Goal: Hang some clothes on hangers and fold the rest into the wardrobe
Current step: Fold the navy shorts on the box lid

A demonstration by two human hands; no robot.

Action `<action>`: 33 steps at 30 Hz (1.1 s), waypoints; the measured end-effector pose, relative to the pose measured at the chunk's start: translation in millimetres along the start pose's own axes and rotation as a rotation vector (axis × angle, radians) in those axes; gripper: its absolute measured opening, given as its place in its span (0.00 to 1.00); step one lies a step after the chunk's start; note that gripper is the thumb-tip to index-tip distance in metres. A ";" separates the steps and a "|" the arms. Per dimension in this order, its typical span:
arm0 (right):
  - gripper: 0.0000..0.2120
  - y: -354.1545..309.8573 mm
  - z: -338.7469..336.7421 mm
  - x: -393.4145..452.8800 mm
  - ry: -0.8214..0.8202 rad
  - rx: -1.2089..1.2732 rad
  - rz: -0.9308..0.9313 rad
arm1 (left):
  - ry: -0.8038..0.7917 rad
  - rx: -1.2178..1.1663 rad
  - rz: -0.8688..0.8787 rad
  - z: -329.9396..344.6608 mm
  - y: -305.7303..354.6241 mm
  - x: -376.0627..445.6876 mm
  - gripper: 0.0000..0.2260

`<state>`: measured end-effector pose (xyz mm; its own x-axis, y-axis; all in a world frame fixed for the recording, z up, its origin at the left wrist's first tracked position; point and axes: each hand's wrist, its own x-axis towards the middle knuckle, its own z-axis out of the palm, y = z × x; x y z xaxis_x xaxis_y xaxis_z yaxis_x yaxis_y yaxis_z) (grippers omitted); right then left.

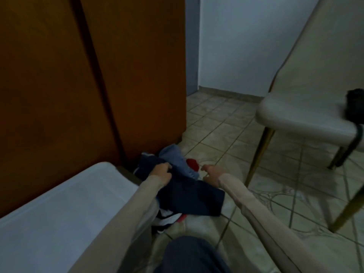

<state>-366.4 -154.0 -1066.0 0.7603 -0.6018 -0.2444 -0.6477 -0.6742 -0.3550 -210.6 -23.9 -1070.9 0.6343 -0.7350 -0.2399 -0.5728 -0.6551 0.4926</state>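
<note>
A pile of clothes lies on the tiled floor by the foot of the brown wardrobe (122, 75). On top is a dark navy garment (189, 196); my left hand (160, 172) grips its upper edge. Behind it show a light blue garment (175, 156) and a red piece (192, 164). A white and dark striped item (167, 215) pokes out underneath. My right hand (210, 173) hovers just right of the pile with fingers loosely curled, holding nothing. The wardrobe doors appear closed. No hangers are in view.
A bed with a white sheet (59, 213) fills the lower left. A white chair (307, 107) with gold legs stands at the right, a black object (354, 107) on its seat. Thin cords (275, 196) lie on the floor tiles. My knee (189, 255) is at the bottom.
</note>
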 end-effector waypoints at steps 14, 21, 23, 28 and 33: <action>0.27 12.6 104.2 145.1 -0.307 -0.097 -0.059 | -0.125 0.399 -0.296 -2.4 -49.5 125.8 0.29; 0.46 -16.3 154.4 180.3 -0.397 -0.113 -0.218 | -0.223 0.184 -0.592 3.6 -93.1 167.3 0.43; 0.44 -18.8 159.1 181.3 -0.337 -0.230 -0.251 | -0.170 0.194 -0.655 3.1 -97.7 172.9 0.42; 0.32 -11.4 150.6 179.8 -0.314 -0.185 -0.271 | -0.138 0.469 -0.567 1.8 -97.8 174.5 0.17; 0.29 2.4 158.2 163.6 -0.280 -0.016 -0.228 | -0.097 0.441 -0.598 2.2 -97.6 174.8 0.22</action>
<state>-235.8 -186.3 -1249.6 0.8681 -0.2958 -0.3987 -0.4586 -0.7854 -0.4157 -45.0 -88.8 -1162.7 0.8659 -0.2301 -0.4441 -0.3124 -0.9422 -0.1210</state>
